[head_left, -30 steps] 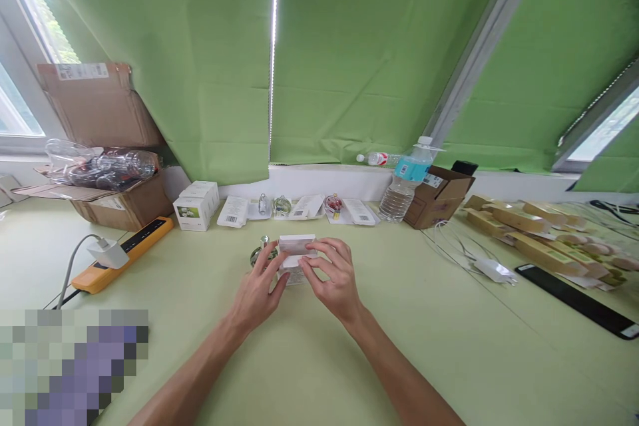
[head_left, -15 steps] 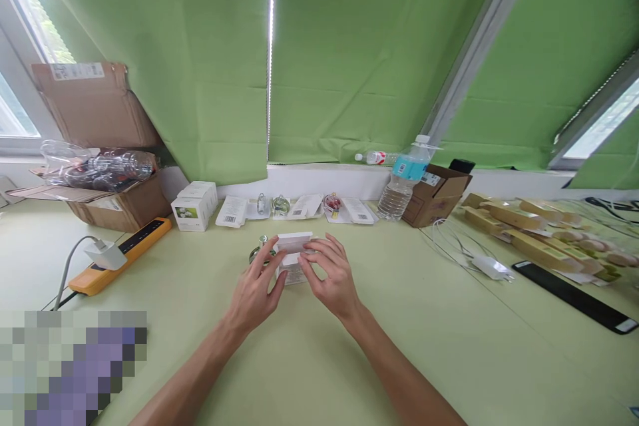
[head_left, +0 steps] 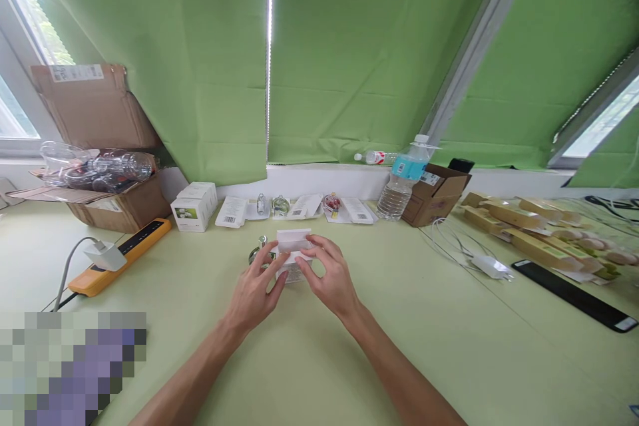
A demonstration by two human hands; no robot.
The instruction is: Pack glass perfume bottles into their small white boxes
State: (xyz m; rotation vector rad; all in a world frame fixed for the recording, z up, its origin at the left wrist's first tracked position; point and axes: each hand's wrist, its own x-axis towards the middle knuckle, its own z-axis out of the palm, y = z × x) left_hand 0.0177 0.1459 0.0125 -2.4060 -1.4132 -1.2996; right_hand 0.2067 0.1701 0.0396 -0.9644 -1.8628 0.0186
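Observation:
A small white cardboard box stands on the table in front of me, its lid flap raised at the back. Around its left side curl the fingers of my left hand, with the thumb on the front. My right hand grips the right side, fingertips at the top edge and flap. Whatever is inside the box is hidden from me. Just behind my left fingers stands a small green glass bottle with a shiny cap, partly covered by the hand.
Along the wall lie white cards with small glass bottles. White boxes, an orange power strip and an open carton are left. A water bottle, charger and black phone-like slab are right.
My right fingers have shifted slightly left and inward on the box's top edge. The raised flap stands a little more upright. My left hand has barely moved.

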